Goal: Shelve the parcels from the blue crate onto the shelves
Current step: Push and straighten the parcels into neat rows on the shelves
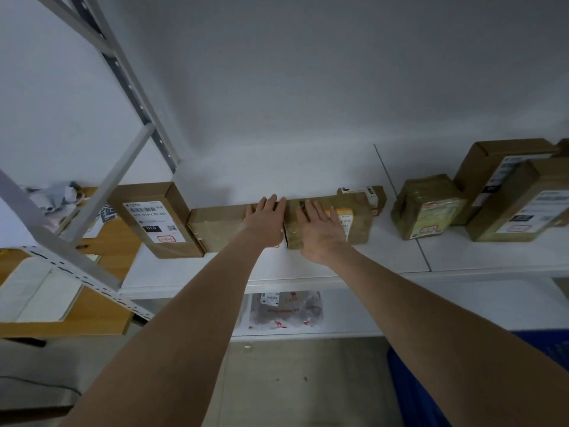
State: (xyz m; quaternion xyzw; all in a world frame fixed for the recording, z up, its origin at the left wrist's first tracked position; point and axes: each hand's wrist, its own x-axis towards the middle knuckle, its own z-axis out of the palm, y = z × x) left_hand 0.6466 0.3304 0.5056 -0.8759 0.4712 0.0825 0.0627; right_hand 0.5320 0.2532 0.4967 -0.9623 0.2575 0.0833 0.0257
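Together, the left hand (pixel 266 217) presses the left parcel (pixel 215 231) and the right hand (pixel 320 231) the right parcel (pixel 358 224) on the white shelf (pixel 308 263), each grip spread flat

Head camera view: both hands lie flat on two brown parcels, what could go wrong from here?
Pushing the left parcel sideways with the left hand might shove the 010-labelled box toward the end of the shelf. Pushing the right parcel back with the right hand may jam the small box behind it against the wall.
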